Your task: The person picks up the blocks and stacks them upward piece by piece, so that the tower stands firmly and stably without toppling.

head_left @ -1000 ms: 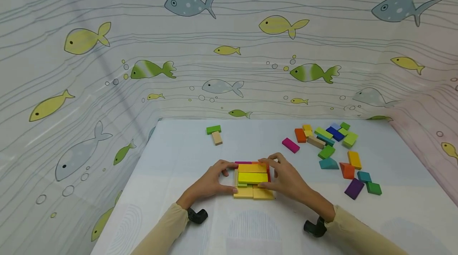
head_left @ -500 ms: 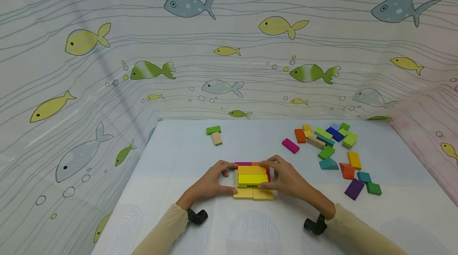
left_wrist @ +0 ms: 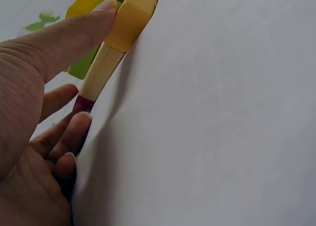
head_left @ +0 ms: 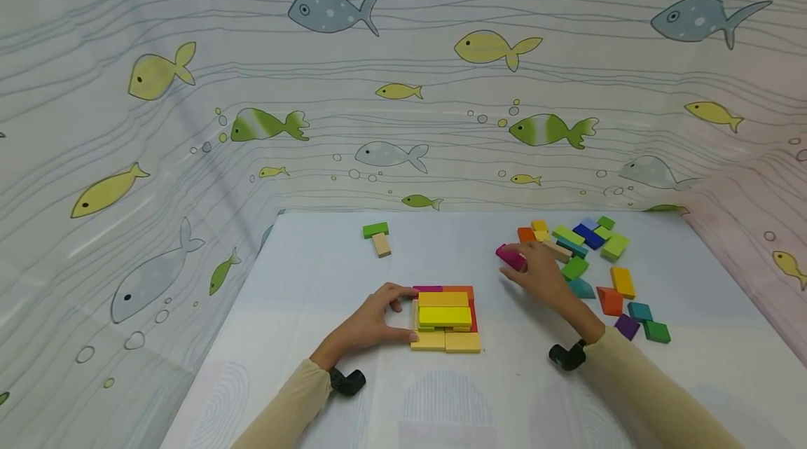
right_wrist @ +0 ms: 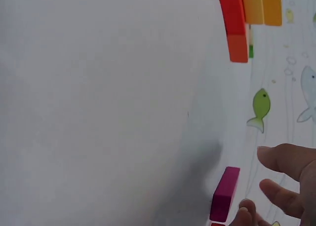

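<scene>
A low rectangular build of wooden blocks stands mid-table, with a bright yellow block (head_left: pixel 444 316) and an orange-yellow block (head_left: pixel 443 299) lying on top. My left hand (head_left: pixel 368 321) holds its left side, thumb at a pale orange block (left_wrist: pixel 129 26) in front and fingertips at the magenta block at the back corner. Between them runs a beige block (left_wrist: pixel 101 72). Over to the right, my right hand (head_left: pixel 539 277) reaches over a loose magenta block (head_left: pixel 509 258). In the right wrist view its thumb and fingers are apart, fingertips right beside that magenta block (right_wrist: pixel 225 194).
Behind and right of the right hand lie several loose blocks, among them a blue block (head_left: pixel 589 236), an orange triangular block (head_left: pixel 609 300) and a purple block (head_left: pixel 627 327). A green block (head_left: pixel 375 230) and a beige block (head_left: pixel 381 245) lie at the back left. Fish-patterned cloth walls surround the table.
My right hand has let go of the build's right side and moved right and back to the loose magenta block. The left hand has stayed at the build, which looks unchanged.
</scene>
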Demonstrator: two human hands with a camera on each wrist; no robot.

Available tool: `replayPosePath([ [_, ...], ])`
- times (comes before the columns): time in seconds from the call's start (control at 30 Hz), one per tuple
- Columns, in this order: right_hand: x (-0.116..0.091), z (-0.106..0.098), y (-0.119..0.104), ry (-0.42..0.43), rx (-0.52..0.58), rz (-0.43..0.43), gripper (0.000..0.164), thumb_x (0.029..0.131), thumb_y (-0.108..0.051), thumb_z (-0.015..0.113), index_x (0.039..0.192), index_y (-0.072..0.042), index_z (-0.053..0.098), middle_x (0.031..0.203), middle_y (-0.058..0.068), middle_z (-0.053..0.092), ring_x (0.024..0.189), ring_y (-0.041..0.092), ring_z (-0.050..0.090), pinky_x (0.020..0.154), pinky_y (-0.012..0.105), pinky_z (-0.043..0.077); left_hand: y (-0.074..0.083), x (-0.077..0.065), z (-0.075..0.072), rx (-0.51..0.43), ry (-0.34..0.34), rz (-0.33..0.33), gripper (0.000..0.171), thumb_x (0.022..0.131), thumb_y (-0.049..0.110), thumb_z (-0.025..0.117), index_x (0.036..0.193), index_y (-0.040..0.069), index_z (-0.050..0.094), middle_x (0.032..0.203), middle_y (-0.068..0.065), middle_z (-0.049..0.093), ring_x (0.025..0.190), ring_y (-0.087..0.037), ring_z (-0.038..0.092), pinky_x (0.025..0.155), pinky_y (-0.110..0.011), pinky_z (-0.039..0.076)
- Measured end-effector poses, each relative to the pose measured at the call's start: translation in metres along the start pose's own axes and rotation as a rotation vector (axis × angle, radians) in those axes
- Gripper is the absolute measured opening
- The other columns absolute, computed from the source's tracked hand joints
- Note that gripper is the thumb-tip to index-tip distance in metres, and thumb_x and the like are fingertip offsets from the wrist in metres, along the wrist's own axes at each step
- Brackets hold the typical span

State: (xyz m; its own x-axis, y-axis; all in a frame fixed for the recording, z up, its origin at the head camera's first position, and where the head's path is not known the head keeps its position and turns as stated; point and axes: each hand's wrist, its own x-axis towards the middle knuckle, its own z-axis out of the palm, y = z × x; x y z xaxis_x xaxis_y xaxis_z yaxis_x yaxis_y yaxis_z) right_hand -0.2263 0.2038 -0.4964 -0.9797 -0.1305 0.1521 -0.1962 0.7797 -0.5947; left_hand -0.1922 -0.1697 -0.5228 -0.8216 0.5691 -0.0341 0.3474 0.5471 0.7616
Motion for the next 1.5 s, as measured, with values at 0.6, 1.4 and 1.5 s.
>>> replayPosePath([
  [0.6, 0.022, -0.003, 0.023, -0.220, -0.061, 0.040, 0.074, 0.083, -0.026, 0.088, 0.146, -0.003, 0.056, 0.130, 0.024, 0.055, 0.115, 0.037, 0.053, 0.087, 0.049, 0.056, 0.001, 0.002, 0.001, 0.000, -0.010, 0.004, 0.076, 0.082, 0.051, 0.085, 0.148, 0.036, 0.049, 0.129, 0.005, 0.049, 0.108, -0.016, 0.048, 0.095, -0.040, 0.039],
  [1.4, -0.014, 0.010, -0.072, -0.202, 0.051, -0.157, 0.063, 0.074, -0.044, 0.092, 0.124, -0.011, 0.069, 0.113, 0.010, 0.067, 0.088, 0.024, 0.058, 0.068, 0.032, 0.054, 0.003, 0.000, -0.001, 0.001, -0.006, -0.011, 0.077, 0.082, 0.049, 0.086, 0.148, 0.030, 0.051, 0.130, 0.003, 0.050, 0.108, -0.017, 0.048, 0.095, -0.040, 0.040],
  [1.5, -0.020, 0.018, -0.086, -0.212, -0.012, -0.175, 0.064, 0.073, -0.049, 0.092, 0.123, -0.015, 0.070, 0.115, 0.007, 0.065, 0.098, 0.026, 0.061, 0.077, 0.036, 0.058, 0.003, 0.000, -0.001, -0.005, -0.009, -0.017, 0.076, 0.083, 0.048, 0.086, 0.148, 0.032, 0.050, 0.132, 0.004, 0.050, 0.108, -0.016, 0.048, 0.095, -0.040, 0.040],
])
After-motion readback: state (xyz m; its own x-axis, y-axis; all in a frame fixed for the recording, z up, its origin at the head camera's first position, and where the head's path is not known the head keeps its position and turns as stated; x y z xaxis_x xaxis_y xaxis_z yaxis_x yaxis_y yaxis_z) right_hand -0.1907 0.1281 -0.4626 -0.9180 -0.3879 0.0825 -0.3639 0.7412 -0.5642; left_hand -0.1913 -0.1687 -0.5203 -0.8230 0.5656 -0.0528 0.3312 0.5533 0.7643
